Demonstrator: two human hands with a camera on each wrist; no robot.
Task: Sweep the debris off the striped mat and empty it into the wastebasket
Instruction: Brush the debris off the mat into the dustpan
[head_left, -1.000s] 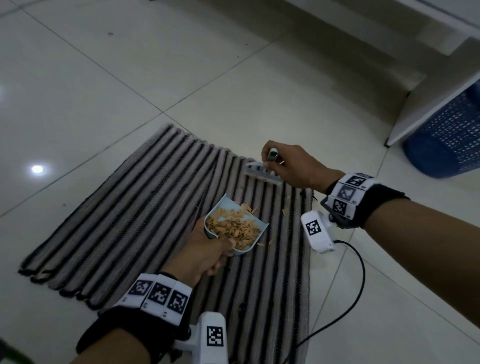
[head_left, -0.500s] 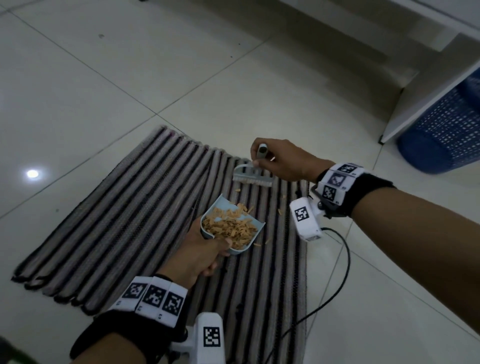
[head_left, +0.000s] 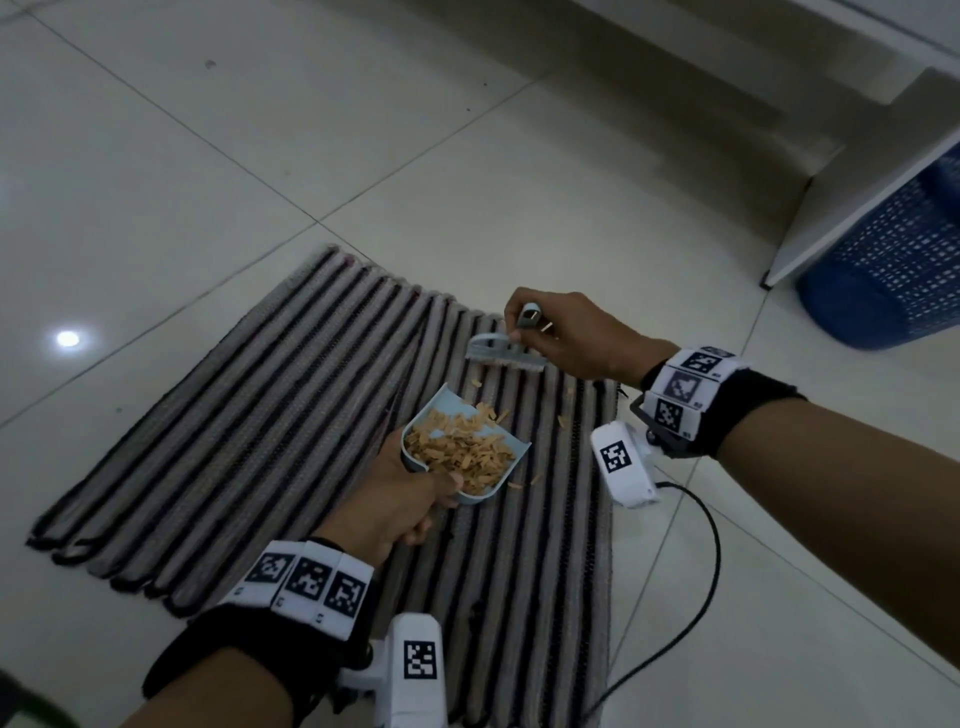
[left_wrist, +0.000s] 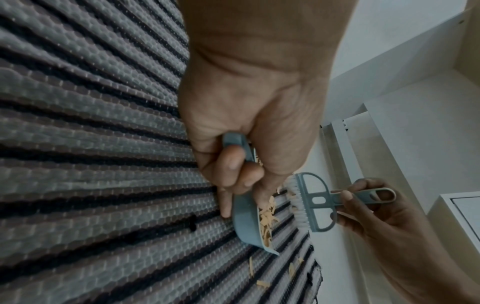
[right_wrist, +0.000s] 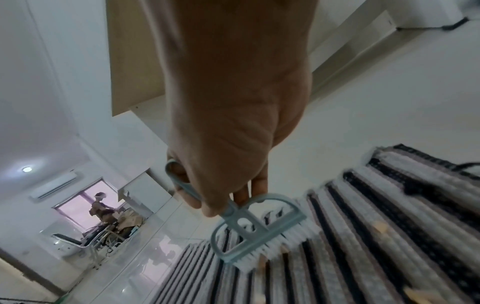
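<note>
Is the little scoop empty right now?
No, the blue dustpan that the left hand holds is piled with tan wood shavings, and a few more lie loose on the striped mat beside it.

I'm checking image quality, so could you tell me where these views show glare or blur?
Head view: dim, a lamp's glare spot on the floor. Right wrist view: the mat is smeared by motion, the brush sharper. Left wrist view: sharp, the mat's stripes bent by the wide lens.

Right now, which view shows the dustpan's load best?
Head view: the dustpan faces the camera open, its heap of tan debris fully visible, held by the left hand. Left wrist view shows the pan edge-on, only a strip of debris. Right wrist view shows the brush, not the pan.
</note>
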